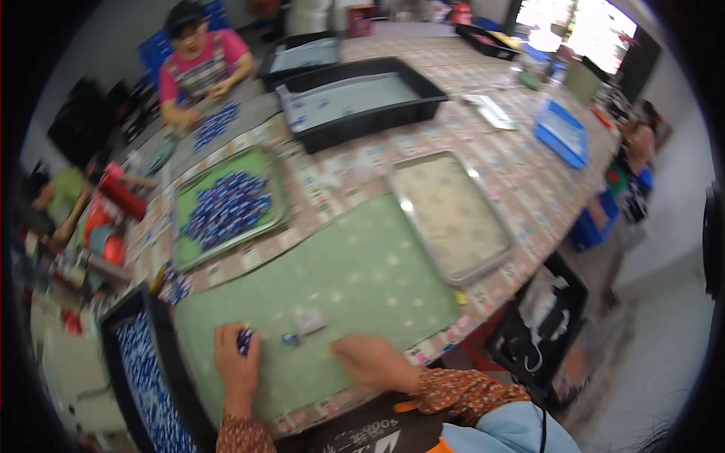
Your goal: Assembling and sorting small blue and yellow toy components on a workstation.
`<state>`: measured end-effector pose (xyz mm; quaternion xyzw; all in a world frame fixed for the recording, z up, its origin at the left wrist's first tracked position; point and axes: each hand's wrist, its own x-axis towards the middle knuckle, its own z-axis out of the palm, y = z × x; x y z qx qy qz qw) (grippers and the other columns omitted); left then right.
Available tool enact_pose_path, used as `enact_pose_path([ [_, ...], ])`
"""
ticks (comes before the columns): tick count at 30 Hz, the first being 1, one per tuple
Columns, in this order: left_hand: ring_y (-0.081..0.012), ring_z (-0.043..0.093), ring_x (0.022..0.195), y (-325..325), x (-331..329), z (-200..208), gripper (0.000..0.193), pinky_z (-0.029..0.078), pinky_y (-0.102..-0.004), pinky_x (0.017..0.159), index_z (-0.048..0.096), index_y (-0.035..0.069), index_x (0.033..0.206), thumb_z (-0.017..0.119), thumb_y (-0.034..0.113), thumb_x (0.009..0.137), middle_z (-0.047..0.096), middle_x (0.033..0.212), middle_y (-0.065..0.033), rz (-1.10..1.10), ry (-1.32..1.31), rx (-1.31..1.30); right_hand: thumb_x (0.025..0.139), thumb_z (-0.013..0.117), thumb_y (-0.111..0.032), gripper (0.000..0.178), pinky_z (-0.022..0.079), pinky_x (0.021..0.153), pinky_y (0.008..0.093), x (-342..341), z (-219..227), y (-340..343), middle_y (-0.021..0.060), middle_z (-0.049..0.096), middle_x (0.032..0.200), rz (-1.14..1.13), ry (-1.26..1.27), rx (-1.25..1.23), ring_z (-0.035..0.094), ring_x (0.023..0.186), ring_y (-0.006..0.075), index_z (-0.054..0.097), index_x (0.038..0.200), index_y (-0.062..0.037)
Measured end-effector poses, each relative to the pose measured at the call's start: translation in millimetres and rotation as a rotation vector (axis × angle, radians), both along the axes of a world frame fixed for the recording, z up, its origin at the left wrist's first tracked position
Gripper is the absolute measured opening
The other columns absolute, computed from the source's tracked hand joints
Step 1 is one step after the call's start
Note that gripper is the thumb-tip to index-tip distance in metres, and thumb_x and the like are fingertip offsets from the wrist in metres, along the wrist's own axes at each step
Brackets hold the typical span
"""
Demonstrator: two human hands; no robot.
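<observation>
My left hand [236,361] is curled over the left part of a green mat [362,264], holding a few small dark-blue pieces [244,341] between thumb and fingers. Between my hands, on the mat, lie a small blue-and-white piece [291,340] and, beside it, a small pale grey block [310,322]. My right hand [375,362] is closed, fingers together and pointing left, just above the mat right of the block. Blur hides whatever its fingertips may hold.
Left of the mat stands a black bin [196,411] of blue-and-white pieces. Beyond are a green-lined tray [181,219] heaped with blue pieces, a metal tray [483,268], and a black tub [377,121]. A person [200,57] works across the table. A blue tray [563,132] sits far right.
</observation>
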<state>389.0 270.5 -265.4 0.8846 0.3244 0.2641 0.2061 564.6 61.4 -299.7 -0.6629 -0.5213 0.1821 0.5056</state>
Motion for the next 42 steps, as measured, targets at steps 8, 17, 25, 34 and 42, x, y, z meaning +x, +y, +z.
enact_pose_path([
  [8,-0.0091,0.061,0.076,46,5,14,0.010,0.041,-0.0194,0.052,0.061,0.011,0.108,0.062,0.016,0.099,0.060,0.092,0.0025,0.273,-0.639,-0.969,0.088,0.065,-0.004,0.016,0.052,0.067,0.0429,4,7,5,0.0167,0.064,0.090,0.061,-0.001,-0.019,0.065,0.078,0.0374,0.063,0.104,-0.0022],
  [17,-0.0096,0.064,0.080,136,113,40,0.025,0.044,-0.0219,0.053,0.062,0.010,0.109,0.072,0.027,0.093,0.061,0.092,0.0014,0.199,-0.707,-0.775,0.086,0.067,0.002,0.013,0.049,0.060,0.0356,5,10,3,0.0152,0.063,0.081,0.030,0.002,-0.048,0.063,0.067,0.0295,0.065,0.099,-0.0006],
  [25,-0.0291,0.061,0.099,214,175,14,0.026,0.050,-0.0428,0.083,0.065,0.011,0.105,0.073,0.028,0.087,0.062,0.103,-0.0093,0.162,-0.177,0.117,0.085,0.065,0.001,0.021,0.051,0.061,0.0425,6,5,2,0.0155,0.062,0.082,0.049,0.023,-0.042,0.064,0.072,0.0367,0.064,0.104,-0.0043],
  [34,-0.0306,0.047,0.133,245,180,4,0.032,0.028,-0.0684,0.100,0.065,0.027,0.123,0.057,0.044,0.097,0.061,0.134,-0.0031,0.007,0.238,0.165,0.085,0.065,0.000,0.020,0.051,0.061,0.0436,8,10,6,0.0154,0.062,0.083,0.054,0.043,-0.065,0.064,0.073,0.0365,0.064,0.104,-0.0045],
  [42,-0.0405,0.019,0.151,263,162,12,0.049,0.009,-0.0772,0.108,0.047,0.042,0.147,0.044,0.058,0.100,0.029,0.165,-0.0038,0.238,0.445,0.064,0.086,0.068,0.003,0.014,0.049,0.058,0.0347,9,9,7,0.0139,0.063,0.082,0.041,0.022,-0.045,0.064,0.065,0.0280,0.065,0.099,-0.0013],
])
